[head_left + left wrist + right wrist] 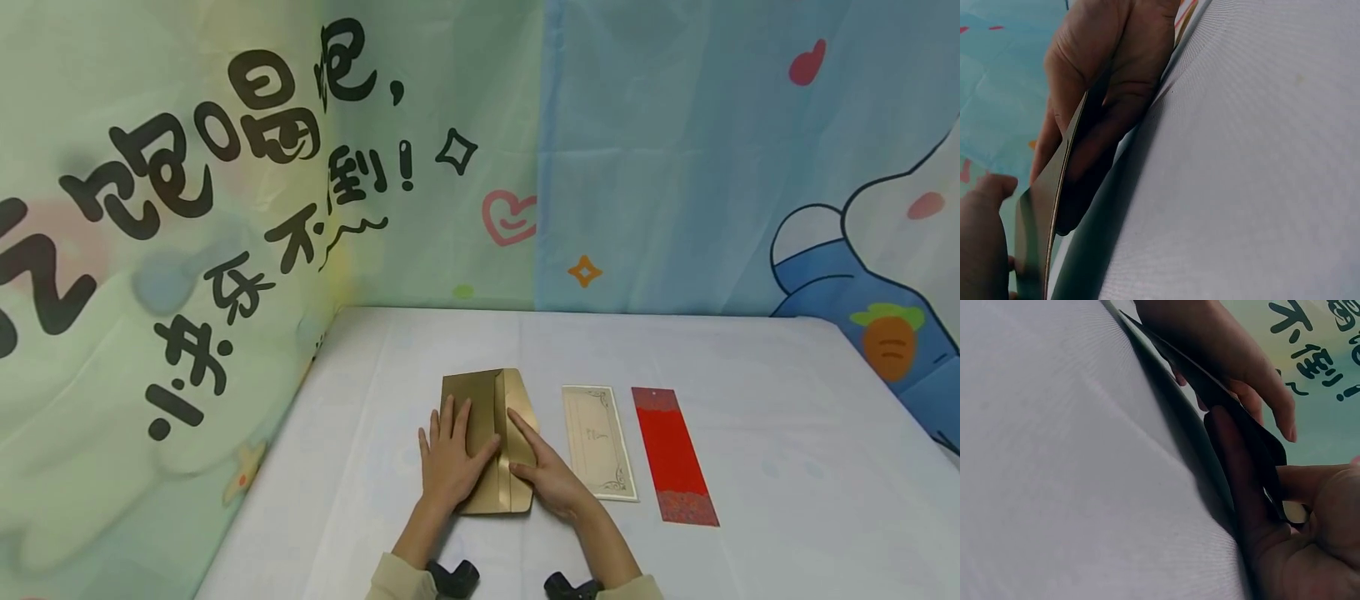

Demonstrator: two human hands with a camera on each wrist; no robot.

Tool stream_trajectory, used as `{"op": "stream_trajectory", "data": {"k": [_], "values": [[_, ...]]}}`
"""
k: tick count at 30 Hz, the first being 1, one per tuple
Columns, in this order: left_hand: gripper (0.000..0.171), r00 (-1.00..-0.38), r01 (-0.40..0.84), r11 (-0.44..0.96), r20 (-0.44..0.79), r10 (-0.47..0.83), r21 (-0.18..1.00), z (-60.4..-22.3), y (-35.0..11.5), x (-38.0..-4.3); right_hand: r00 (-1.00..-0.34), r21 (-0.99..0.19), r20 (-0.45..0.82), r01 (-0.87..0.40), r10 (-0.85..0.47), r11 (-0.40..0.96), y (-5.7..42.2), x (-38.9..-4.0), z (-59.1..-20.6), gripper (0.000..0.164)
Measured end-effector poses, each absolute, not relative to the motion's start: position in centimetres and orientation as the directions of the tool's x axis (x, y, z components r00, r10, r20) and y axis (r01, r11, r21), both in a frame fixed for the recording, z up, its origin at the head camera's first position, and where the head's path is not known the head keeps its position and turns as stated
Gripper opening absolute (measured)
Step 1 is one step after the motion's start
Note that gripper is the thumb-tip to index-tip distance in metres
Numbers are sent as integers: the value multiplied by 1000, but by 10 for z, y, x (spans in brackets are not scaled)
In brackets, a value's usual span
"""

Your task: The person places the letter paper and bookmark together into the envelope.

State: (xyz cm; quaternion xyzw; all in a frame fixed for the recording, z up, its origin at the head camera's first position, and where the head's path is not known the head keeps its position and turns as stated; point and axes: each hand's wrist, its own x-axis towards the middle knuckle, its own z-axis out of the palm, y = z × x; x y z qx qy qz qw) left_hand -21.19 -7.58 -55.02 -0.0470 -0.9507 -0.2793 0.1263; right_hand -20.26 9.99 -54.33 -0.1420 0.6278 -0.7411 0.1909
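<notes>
A gold paper envelope (480,492) lies on the white tabletop, its flap folded along the right side. My left hand (453,462) rests on its left half, fingers spread and pointing away. At the right edge, my right hand (551,479) holds the flap side. In the right wrist view, fingers of the right hand (1297,544) reach under the envelope (1250,434), with the thumb on the other side. The left wrist view shows the right hand (1110,69) around the envelope's edge (1054,181), and part of the left hand (982,231).
Right of the envelope lies a cream card (597,442) with an ornate border. Beyond it is a red strip (675,454) with patterned ends. A printed cloth backdrop (435,150) stands behind and to the left of the table (795,433).
</notes>
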Motion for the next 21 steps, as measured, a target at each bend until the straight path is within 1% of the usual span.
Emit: {"op": "stream_trajectory", "data": {"k": [8,14,18,21], "values": [[84,-947,162,843,321,-13,513,-546,-76,-214,-880,-999,-21,32,-474,-15,101,-203,-543,77],[93,-924,146,860,378,-58,489,-547,-76,-218,-866,-998,34,-58,-498,31,103,-198,-526,75],[97,-918,128,876,389,-72,464,-548,-75,-219,-862,-995,43,-81,-505,54,101,-194,-515,74],[97,-915,126,882,398,-73,453,-548,-75,-220,-863,-993,45,-93,-503,70,101,-193,-512,74]]}}
